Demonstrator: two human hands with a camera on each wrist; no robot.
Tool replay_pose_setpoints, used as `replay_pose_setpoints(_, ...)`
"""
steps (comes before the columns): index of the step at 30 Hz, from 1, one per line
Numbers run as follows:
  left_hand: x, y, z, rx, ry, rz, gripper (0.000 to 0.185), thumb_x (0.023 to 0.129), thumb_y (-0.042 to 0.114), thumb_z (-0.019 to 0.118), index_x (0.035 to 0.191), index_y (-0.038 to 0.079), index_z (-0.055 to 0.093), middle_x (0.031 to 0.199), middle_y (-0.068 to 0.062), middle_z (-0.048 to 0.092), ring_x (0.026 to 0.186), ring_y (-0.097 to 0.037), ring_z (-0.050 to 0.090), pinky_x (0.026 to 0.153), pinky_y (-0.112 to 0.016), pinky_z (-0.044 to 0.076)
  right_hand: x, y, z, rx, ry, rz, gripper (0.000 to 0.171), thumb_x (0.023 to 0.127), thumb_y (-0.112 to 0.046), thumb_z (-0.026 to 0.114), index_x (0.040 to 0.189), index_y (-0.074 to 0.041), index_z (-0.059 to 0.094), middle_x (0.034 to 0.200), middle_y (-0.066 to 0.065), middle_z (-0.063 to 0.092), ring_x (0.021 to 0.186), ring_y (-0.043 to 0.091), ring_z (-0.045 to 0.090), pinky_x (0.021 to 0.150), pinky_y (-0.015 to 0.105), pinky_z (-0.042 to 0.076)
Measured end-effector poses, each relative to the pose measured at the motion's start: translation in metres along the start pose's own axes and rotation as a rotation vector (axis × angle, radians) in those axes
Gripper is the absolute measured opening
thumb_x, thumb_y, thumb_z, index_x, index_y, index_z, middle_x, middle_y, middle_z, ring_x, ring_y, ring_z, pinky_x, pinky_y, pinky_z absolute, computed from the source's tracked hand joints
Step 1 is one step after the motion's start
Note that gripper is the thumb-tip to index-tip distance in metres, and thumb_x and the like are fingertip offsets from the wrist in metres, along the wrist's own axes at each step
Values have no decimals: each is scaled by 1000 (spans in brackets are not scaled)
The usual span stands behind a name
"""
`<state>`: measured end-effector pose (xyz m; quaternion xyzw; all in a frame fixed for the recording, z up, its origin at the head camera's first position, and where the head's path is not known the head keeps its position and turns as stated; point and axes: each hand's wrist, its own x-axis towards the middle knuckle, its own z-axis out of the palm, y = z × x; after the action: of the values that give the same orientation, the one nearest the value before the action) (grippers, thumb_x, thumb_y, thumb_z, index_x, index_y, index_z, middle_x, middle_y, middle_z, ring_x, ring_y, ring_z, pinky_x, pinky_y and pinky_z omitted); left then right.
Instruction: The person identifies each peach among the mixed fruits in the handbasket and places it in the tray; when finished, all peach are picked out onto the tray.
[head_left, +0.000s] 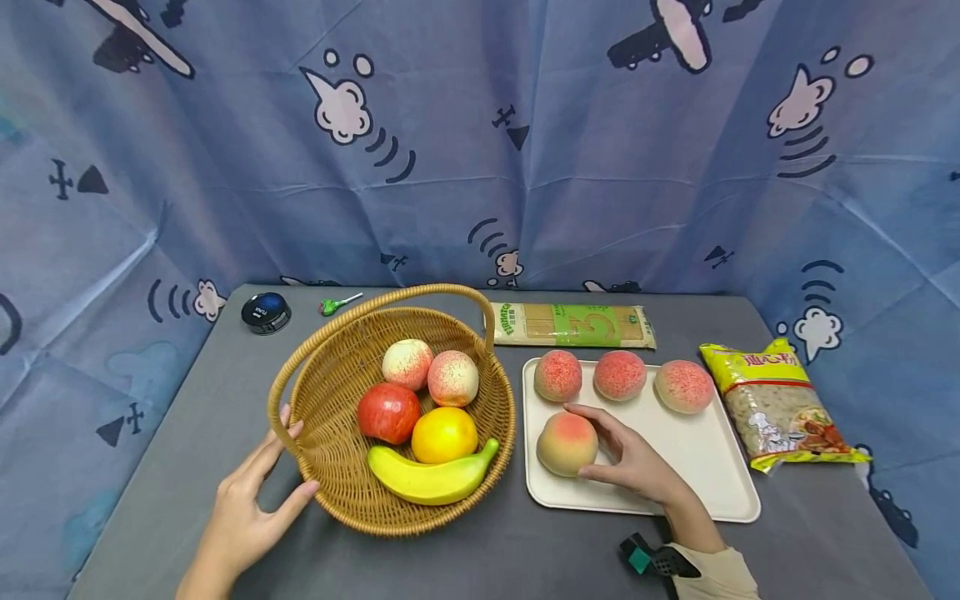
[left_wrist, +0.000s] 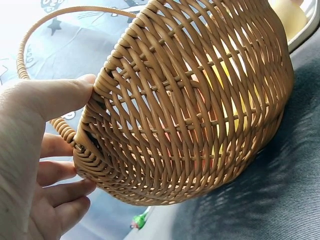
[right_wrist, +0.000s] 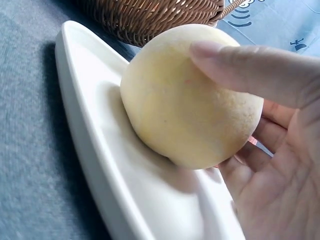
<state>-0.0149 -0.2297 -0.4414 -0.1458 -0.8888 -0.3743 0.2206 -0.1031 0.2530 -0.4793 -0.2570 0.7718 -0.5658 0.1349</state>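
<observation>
My left hand (head_left: 251,500) holds the left rim of a wicker basket (head_left: 330,492), thumb outside and fingertips by the base of the handle. Inside the basket lie two pale pink peaches (head_left: 453,378), a red apple (head_left: 388,412), an orange (head_left: 445,435) and a yellow-green banana (head_left: 432,477). On the white tray (head_left: 675,483), my right hand (head_left: 637,458) grips a yellowish peach (head_left: 567,445) with a red blush, thumb on its near side in the right wrist view (right_wrist: 185,100). Three redder peaches (head_left: 620,376) lie along the tray's back edge.
A pack of noodles (head_left: 573,325) lies behind the tray, and a yellow bag of pasta (head_left: 780,408) is at its right. A round black tin (head_left: 266,312) and a green lollipop (head_left: 339,303) sit at the back left. A blue patterned curtain (head_left: 450,167) hangs behind the table.
</observation>
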Motion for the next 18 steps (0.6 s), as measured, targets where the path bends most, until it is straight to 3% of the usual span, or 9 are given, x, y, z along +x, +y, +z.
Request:
replay_pose_setpoints(4,0,0,0,4,-3,-6,70,68,13,83,132,4,55,146,-14,43,134,1,36,108,-8,26,-1,2,0,-3,-12,-7,78,79,-1,73,146,-5,32,149,23,32,137,-2,30,107,6,24)
replay_pose_setpoints(11,3,-2,3,-26,58,89,65,75,28,80,130,1,57,143,-18,46,134,-7,41,109,-12,28,-3,-3,-2,-31,22,6,80,79,-2,74,147,-5,31,150,23,31,136,-5,29,107,6,24)
replay_pose_setpoints(18,2,-1,1,-23,29,51,67,71,19,82,131,1,56,144,-18,45,134,-5,40,109,-11,27,-4,-25,-6,-59,75,-37,81,78,3,73,147,-2,29,151,25,29,140,1,26,109,8,23)
